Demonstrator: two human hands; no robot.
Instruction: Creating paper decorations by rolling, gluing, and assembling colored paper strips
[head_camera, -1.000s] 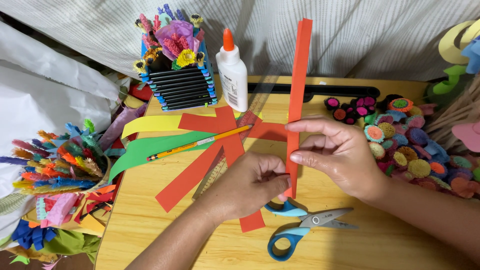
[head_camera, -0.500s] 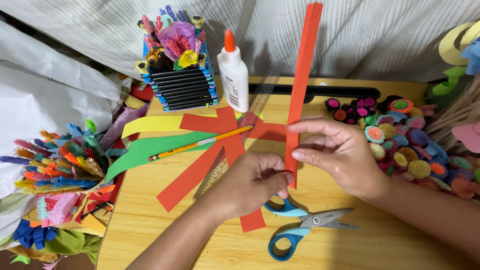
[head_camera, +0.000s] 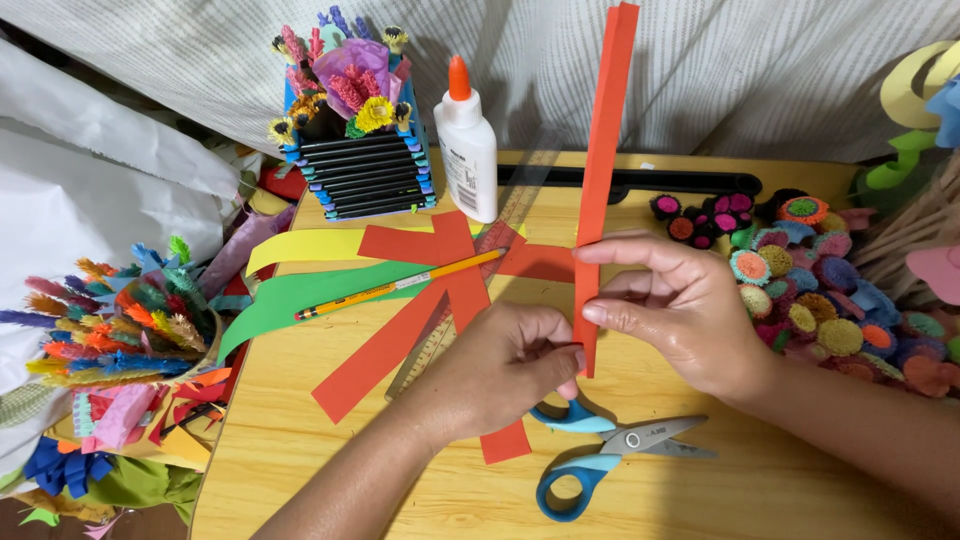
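A long folded orange paper strip (head_camera: 604, 140) stands nearly upright over the wooden table (head_camera: 300, 470). My right hand (head_camera: 680, 310) pinches it near its middle between thumb and fingers. My left hand (head_camera: 510, 365) grips the strip's lower end just below. Blue-handled scissors (head_camera: 600, 455) lie on the table right under both hands. More orange strips (head_camera: 430, 300) lie crossed to the left, with a yellow pencil (head_camera: 400, 283) on top.
A white glue bottle (head_camera: 467, 145) and a pen-built holder of paper flowers (head_camera: 355, 125) stand at the back. Green and yellow paper pieces (head_camera: 290, 295) lie left. Several rolled paper flowers (head_camera: 820, 290) crowd the right. A fringed paper bundle (head_camera: 110, 320) sits at far left.
The strip's top has swung a little to the right and stands more upright. My right-hand fingers have slid slightly along it. The left hand stays at the lower end.
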